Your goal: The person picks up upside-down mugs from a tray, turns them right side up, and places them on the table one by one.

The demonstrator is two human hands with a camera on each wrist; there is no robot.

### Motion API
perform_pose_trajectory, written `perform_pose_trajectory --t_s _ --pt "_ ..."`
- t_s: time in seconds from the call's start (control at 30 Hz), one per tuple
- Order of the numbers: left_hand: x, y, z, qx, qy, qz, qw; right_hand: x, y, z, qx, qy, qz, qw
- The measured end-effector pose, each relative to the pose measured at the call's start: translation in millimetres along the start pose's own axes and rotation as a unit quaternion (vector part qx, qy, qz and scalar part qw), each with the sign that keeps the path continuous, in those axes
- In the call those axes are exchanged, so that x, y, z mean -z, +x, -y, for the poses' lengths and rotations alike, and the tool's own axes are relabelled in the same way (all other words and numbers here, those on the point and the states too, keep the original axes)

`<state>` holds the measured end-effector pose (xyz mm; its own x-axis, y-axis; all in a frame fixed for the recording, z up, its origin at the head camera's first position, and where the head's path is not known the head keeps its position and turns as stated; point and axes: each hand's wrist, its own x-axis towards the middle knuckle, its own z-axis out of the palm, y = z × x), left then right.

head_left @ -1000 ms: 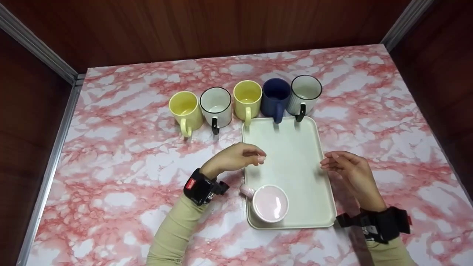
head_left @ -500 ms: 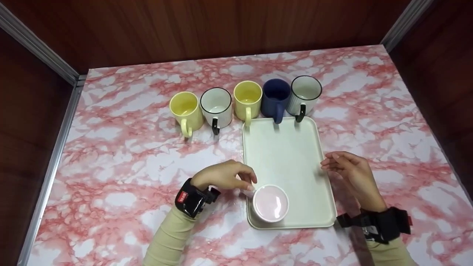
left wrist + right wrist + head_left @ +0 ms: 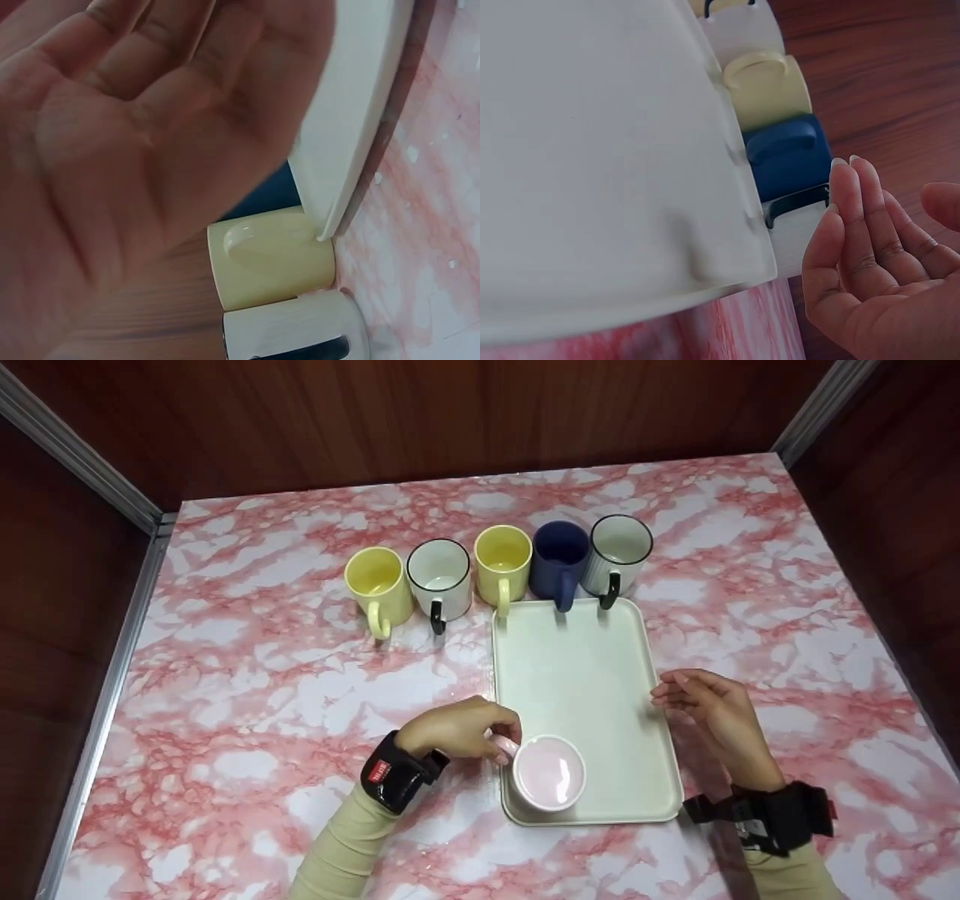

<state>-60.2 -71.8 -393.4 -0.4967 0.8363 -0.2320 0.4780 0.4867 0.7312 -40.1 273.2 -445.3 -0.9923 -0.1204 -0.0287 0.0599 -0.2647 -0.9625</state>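
A pink mug (image 3: 550, 774) stands on the near left corner of a cream tray (image 3: 585, 682), its handle pointing left past the rim. My left hand (image 3: 457, 729) grips that handle, fingers curled round it and thumb against its near side. In the left wrist view the palm of the left hand (image 3: 142, 165) fills much of the picture, and the mug is hidden there. Beside the tray's right edge, my right hand (image 3: 716, 716) hovers with fingers loosely extended and holds nothing. The right wrist view shows the right hand (image 3: 885, 262) palm up, fingers relaxed.
Along the tray's far side runs a row of mugs, handles toward me: a yellow mug (image 3: 379, 589), a white mug with black rim (image 3: 442, 585), another yellow mug (image 3: 502, 562), a blue mug (image 3: 559, 559) and a second white one (image 3: 619, 551). Dark wood panels (image 3: 480, 420) enclose the table.
My left hand has come from over the tray's left edge back toward me, down to the pink mug's handle, and taken hold of it. The right hand has stayed in place.
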Motion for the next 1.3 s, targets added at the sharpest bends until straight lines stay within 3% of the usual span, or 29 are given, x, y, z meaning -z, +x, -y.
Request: perform_pose_trajectory --t_s 0.17,0.37,0.7,0.93,1.13,1.3 --pt "-7.5 0.2 -0.8 0.012 0.018 -0.021 0.9995 15 5 -16 -0.013 -0.032 -0.021 0.999" --pt "-12.6 -2.5 0.9 -0.007 0.021 -0.035 0.9992 22 7 -22 -0.009 -0.015 -0.010 1.000" --pt "-18.4 -5.4 6.1 -0.034 -0.004 -0.037 0.9987 17 5 -19 -0.025 -0.062 -0.033 0.997" --pt "-26.3 -4.4 9.8 -0.056 -0.037 -0.027 0.9974 28 10 -34 -0.008 -0.042 -0.029 0.999" --pt "-31.9 -4.4 11.4 -0.074 -0.061 -0.044 0.9944 38 13 -46 0.009 -0.010 -0.015 1.000" --pt "-38.4 -4.5 12.5 -0.075 -0.091 -0.063 0.9911 36 11 -44 -0.003 -0.024 -0.024 0.999"
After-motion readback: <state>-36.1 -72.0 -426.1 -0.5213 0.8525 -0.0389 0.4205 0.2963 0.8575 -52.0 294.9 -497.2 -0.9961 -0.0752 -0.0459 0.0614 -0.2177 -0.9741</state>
